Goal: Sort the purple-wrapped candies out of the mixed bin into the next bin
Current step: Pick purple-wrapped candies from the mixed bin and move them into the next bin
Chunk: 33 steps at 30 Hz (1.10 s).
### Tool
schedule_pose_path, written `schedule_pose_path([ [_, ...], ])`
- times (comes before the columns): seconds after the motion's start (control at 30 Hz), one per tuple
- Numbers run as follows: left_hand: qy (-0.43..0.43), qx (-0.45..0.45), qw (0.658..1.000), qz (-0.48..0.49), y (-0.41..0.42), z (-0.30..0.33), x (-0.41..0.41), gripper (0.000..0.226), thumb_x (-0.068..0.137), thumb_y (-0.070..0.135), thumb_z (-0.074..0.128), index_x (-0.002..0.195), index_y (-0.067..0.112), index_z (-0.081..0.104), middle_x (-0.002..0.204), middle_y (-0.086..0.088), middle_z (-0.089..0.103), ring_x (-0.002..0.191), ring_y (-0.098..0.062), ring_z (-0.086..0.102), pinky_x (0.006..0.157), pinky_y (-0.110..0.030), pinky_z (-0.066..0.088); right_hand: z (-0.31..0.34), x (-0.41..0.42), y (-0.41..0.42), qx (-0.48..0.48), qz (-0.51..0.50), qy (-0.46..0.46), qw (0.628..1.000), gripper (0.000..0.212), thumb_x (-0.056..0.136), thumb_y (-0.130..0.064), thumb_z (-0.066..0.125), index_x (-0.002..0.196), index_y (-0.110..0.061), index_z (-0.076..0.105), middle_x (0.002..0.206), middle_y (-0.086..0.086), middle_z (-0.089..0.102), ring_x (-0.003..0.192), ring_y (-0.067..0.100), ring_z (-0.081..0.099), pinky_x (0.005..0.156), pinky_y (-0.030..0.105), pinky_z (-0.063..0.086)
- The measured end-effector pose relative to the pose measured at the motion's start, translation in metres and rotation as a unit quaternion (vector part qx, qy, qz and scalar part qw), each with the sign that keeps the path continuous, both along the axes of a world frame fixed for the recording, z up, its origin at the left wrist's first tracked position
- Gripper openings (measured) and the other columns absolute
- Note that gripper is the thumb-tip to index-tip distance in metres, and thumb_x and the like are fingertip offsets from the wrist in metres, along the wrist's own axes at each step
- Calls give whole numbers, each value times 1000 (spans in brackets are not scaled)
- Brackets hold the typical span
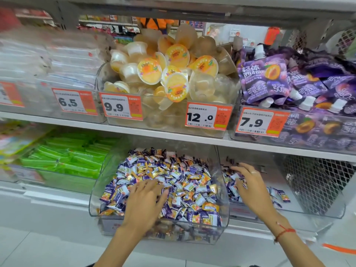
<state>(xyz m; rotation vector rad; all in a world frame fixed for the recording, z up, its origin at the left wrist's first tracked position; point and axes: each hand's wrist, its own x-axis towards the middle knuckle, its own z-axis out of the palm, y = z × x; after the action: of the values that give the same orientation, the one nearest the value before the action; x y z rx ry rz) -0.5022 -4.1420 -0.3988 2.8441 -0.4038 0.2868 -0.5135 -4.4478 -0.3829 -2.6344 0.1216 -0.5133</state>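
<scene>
A clear plastic mixed bin [94, 191] on the lower shelf is heaped with small purple-wrapped candies [174, 170] and orange-wrapped candies [209, 206]. My left hand [143, 203] lies palm down on the pile, fingers spread and straight, reaching toward the right. The neighbouring clear bin [312, 211] on the right holds a thin scatter of purple-wrapped candies [230, 186]. My right hand [250, 184] is inside this bin, fingers bent down onto the candies near its left wall. Whether it holds a candy is hidden under the fingers.
The upper shelf carries bins of jelly cups [171, 70] and purple drink pouches [269, 79], with orange price tags [209, 116] on their fronts. A bin of green packets [71, 155] stands left of the mixed bin. A wire mesh panel [316, 182] closes the right side.
</scene>
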Motion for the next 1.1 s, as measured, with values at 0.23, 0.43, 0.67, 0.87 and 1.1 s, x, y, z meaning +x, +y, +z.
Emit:
schedule_pose_path([
  [0.23,-4,-75,994,78,32,-5,38,43,92,47,43,123,25,63,133,-1,57,127,-23,47,105,-43,36,31,21,105,-66,146,69,985,29,99,-21,48,125,-27,57,130,-8,53,116,16,53,89,26,46],
  [0.43,-33,-40,996,76,34,-23,52,29,84,34,67,111,22,70,110,0,70,103,-26,62,91,-43,47,-11,95,147,-173,116,313,927,64,98,-45,42,150,-15,22,152,15,28,139,32,27,111,43,28],
  [0.67,-41,-61,995,71,31,-18,51,29,88,36,63,114,24,68,111,3,68,108,-23,59,95,-41,42,-12,104,168,-127,149,231,953,54,89,-22,66,139,-15,47,132,10,57,119,28,54,99,39,46],
  [0.87,-72,-88,994,1,27,-7,46,32,80,14,73,111,21,68,110,3,65,105,-24,57,89,-42,47,-8,63,149,-29,199,192,961,18,91,-34,63,88,-17,65,78,12,63,69,20,57,66,30,45],
  [1.1,-19,-93,994,-57,13,-6,52,39,94,15,49,130,28,55,126,11,53,120,-13,39,96,-28,30,12,30,127,90,191,149,966,34,97,-26,53,128,-40,49,121,-2,62,103,32,63,88,48,51],
])
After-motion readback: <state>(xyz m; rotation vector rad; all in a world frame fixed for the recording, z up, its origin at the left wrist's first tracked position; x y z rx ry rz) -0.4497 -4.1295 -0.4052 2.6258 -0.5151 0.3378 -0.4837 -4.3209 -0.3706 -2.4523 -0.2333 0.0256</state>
